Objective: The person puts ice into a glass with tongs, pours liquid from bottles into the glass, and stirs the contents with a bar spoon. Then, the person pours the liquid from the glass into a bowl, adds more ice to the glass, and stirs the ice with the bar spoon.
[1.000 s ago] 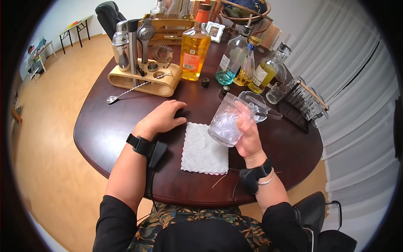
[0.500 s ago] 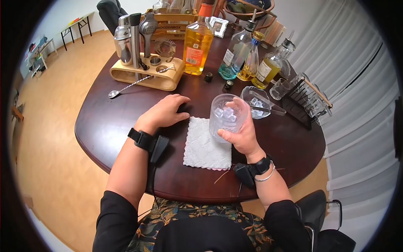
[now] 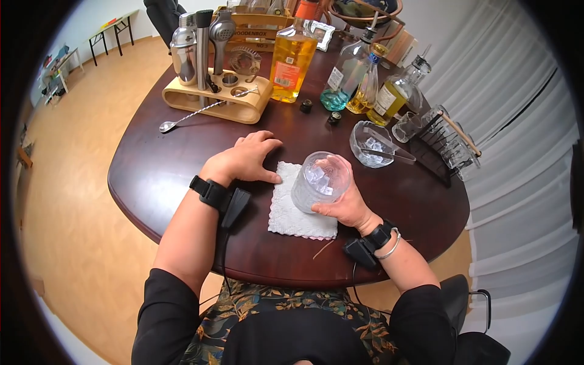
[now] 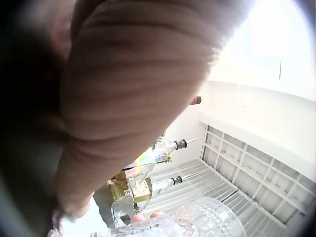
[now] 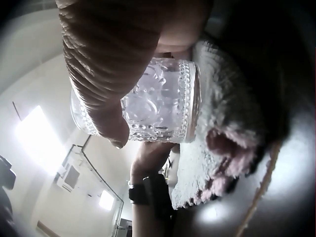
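My right hand grips a clear patterned glass around its side, thumb toward me. Ice cubes lie inside it. In the right wrist view the base of the glass is right at the folded white cloth, which has a pink scalloped edge. My left hand rests palm down on the dark table, its fingers loosely spread. The left thumb tip lies at the upper left corner of the cloth. In the left wrist view, part of the left hand covers much of the scene.
Beyond the glass stand a glass bowl of ice with tongs across it, and a cup rack. Farther back are an amber bottle, a teal-tinted bottle and a wooden bar-tool stand. A twisted bar spoon leans on the stand.
The glass has gone from tilted in the air to nearly upright, and my right hand has brought it down over the cloth. My left hand has stayed beside the cloth.
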